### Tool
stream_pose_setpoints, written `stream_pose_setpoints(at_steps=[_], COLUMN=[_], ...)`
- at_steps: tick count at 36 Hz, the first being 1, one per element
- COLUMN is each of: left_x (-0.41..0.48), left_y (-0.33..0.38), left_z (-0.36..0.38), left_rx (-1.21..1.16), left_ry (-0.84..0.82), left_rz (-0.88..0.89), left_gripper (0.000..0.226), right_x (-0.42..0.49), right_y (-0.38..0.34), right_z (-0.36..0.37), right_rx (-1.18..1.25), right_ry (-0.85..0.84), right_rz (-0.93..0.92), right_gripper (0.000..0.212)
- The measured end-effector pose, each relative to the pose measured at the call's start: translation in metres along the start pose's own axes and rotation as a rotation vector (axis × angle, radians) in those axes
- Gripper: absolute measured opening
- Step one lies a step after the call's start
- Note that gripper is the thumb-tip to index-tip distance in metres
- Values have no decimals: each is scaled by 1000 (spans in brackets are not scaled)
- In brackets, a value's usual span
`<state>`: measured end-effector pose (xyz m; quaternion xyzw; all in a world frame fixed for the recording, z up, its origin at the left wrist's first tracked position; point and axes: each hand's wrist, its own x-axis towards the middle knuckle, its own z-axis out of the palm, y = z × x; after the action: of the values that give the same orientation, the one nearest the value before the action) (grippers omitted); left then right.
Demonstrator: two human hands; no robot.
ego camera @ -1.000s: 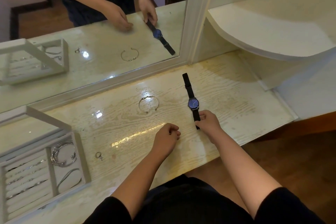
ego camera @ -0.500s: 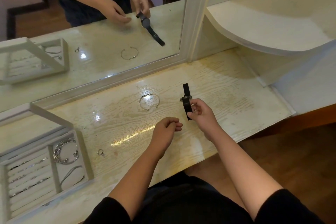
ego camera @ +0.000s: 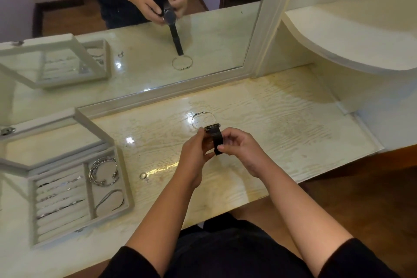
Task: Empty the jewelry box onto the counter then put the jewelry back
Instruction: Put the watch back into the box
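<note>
Both hands raised over pale wood-grain counter, sharing black-strap wristwatch. Left hand curled at watch case. Right hand pinching strap end. Thin silver open bangle on counter just behind watch. Small silver ring beside open grey velvet jewelry box, more silver bangles inside.

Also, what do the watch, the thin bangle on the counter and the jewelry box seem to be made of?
Watch: the strap looks matte black, possibly fine mesh or fabric, too small to tell; the case rim glints like polished metal. Bangle: thin silver-coloured metal wire, bright highlights. Jewelry box: pale grey, soft matte covering, probably velvet-like fabric, no shine.
</note>
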<state>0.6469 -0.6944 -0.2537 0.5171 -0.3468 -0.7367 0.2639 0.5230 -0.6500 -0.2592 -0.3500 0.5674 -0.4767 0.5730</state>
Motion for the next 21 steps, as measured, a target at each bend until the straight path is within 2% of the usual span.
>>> stream_pose_setpoints(at_steps=[12,18,21], left_x=[-13,-21,-27], left_y=[14,21,26], left_z=[-55,-85,-98], left_rx=[-220,-174,-166], left_ry=[53,57,63], left_rz=[67,88,91], left_gripper=[45,47,46], right_x=[10,16,20], right_y=[0,7,9], right_z=[46,71,83], right_rx=[-159,-251,-310], right_ry=[-207,-256,-256], right_rz=[139,187,198], right_gripper=[23,26,20])
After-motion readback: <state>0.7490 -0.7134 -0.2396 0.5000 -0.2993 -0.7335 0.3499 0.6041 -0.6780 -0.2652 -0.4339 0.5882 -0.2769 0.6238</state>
